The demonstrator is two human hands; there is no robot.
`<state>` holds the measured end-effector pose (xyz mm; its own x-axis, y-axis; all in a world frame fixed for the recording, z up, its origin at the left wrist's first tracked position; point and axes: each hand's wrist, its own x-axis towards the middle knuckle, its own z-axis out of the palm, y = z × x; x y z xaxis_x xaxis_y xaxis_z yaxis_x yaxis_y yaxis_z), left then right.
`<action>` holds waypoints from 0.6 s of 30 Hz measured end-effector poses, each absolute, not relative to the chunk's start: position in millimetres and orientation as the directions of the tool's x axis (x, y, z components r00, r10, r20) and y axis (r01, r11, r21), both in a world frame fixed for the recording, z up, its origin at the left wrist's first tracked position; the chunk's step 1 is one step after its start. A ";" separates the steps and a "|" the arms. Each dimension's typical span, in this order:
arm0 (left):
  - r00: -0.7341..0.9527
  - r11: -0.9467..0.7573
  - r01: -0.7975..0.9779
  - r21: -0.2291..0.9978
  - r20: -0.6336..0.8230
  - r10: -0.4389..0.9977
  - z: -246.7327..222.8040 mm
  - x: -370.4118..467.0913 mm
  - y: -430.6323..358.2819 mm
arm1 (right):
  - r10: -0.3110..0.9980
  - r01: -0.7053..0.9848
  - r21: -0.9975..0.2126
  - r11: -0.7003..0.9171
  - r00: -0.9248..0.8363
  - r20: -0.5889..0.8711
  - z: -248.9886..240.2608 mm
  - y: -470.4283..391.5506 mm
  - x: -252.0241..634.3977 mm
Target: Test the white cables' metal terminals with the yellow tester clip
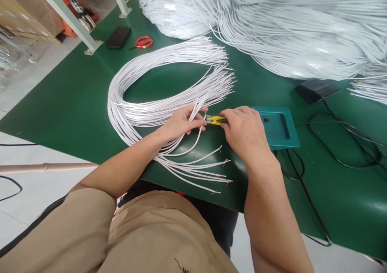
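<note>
My left hand [184,121] is closed on a few white cables, pinching one near its end between thumb and fingers. My right hand [244,130] grips yellow-handled pliers [215,120], whose jaws meet the tip of that cable beside my left fingertips. Whether the jaws are fully closed on it is too small to tell. The cables belong to a large curved bundle of white cables [119,85] lying on the green table. Several separated cable ends [208,174] fan out toward the table's front edge, below my left hand.
A teal tray [292,134] sits just right of my right hand. Large heaps of white cable [302,31] fill the back. Red-handled scissors [144,42] and a black phone-like object [118,37] lie at the back left. Black cords [341,160] loop across the right side.
</note>
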<state>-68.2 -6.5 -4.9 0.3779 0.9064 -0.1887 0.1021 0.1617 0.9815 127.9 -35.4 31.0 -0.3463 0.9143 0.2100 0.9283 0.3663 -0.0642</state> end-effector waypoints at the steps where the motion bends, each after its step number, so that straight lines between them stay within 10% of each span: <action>1: 0.381 0.156 0.109 0.982 -0.186 0.906 -5.2 -68.2 -6.7 | 0.910 0.926 -0.047 0.376 -0.359 0.207 30.8 -35.4 128.4; 18: 0.330 0.077 0.262 0.962 -0.164 0.929 -10.5 -62.0 -10.8 | 0.898 0.919 -0.036 0.393 -0.375 0.232 22.6 -26.9 133.9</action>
